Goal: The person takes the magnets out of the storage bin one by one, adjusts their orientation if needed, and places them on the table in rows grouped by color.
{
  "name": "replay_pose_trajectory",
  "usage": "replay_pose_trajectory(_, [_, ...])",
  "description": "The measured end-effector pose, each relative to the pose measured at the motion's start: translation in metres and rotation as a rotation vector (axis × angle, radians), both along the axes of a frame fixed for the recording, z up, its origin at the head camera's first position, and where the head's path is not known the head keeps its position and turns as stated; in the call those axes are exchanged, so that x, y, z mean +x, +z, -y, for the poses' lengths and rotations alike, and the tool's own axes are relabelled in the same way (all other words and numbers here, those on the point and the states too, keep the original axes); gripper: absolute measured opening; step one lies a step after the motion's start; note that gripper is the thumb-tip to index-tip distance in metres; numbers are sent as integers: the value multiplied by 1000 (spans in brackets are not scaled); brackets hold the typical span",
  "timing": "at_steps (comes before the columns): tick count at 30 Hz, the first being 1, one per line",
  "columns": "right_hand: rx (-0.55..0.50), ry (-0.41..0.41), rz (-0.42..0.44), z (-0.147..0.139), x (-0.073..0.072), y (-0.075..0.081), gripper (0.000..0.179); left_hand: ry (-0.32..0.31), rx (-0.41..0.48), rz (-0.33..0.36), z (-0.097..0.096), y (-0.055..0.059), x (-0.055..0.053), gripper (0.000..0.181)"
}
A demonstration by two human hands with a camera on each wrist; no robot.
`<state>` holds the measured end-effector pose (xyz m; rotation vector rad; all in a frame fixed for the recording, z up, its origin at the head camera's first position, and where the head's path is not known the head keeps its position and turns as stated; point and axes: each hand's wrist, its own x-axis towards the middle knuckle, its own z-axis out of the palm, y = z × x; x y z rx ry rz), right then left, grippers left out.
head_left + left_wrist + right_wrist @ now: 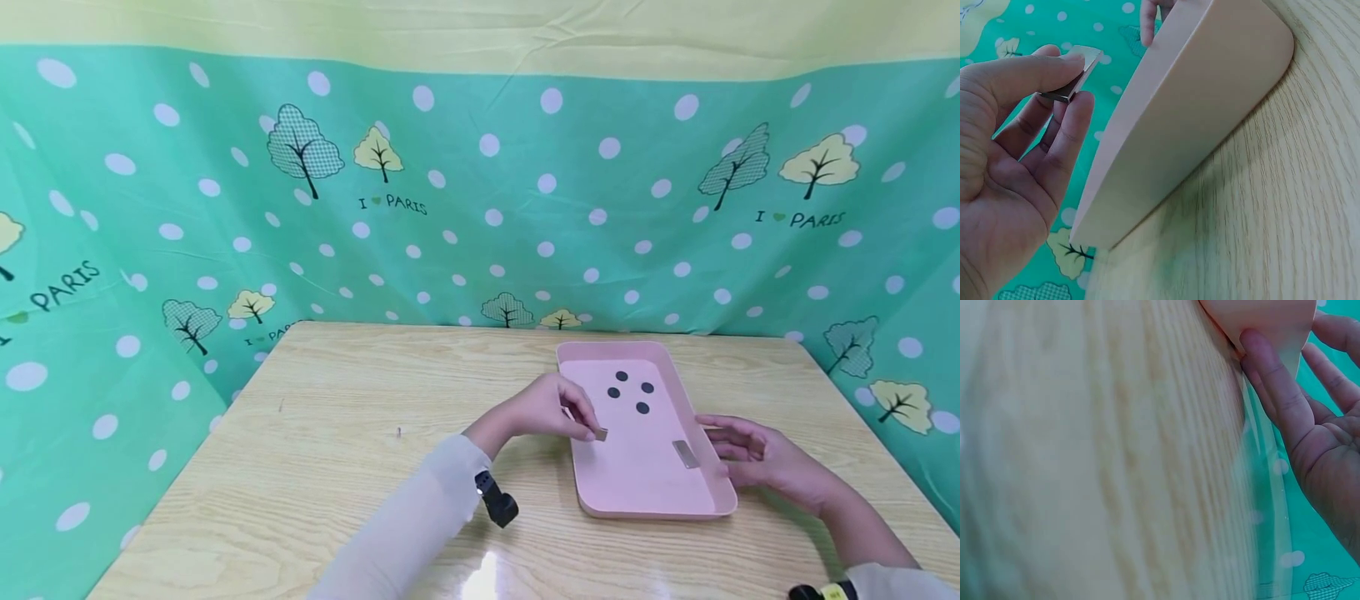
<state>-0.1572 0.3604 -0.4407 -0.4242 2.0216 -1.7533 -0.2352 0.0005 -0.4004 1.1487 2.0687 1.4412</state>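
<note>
Pale sleeve (408, 523) at seven o'clock is leading to the left hand (551, 408), pinching a metal piece (602, 434) over the tray (637, 479) around nine o'clock, while the right hand (765, 462) is just touching its three-o'clock side, fingers loose.

Right grip (1329, 456), fingertip (1259, 345) against pale pink tray (1279, 322); wood-grain table (1116, 450) blurred; green dotted cloth (1322, 556) beyond

Right hand (1325, 444) cut off (right wrist view), tabletop (1116, 456) blurred
</note>
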Motion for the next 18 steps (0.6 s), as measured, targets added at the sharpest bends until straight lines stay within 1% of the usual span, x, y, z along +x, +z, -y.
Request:
replay_pose_trajectory(5, [11,-3,-3,0,0,0,57,35,43,40,9,-2,0,8])
replay_pose_trajectory(9, [22,-9,-9,0,0,0,57,64,84,55,17,-4,-1,9])
replay_pose_trajectory(12, [27,-14,-10,0,0,-1,57,96,115,70,23,-6,-2,10])
replay_pose_trajectory(14, [30,-16,-10,0,0,-1,57,120,130,92,28,-7,-3,11])
replay_pose_trajectory(18, [39,-19,-10,0,0,0,57,163,140,121,37,-12,-5,11])
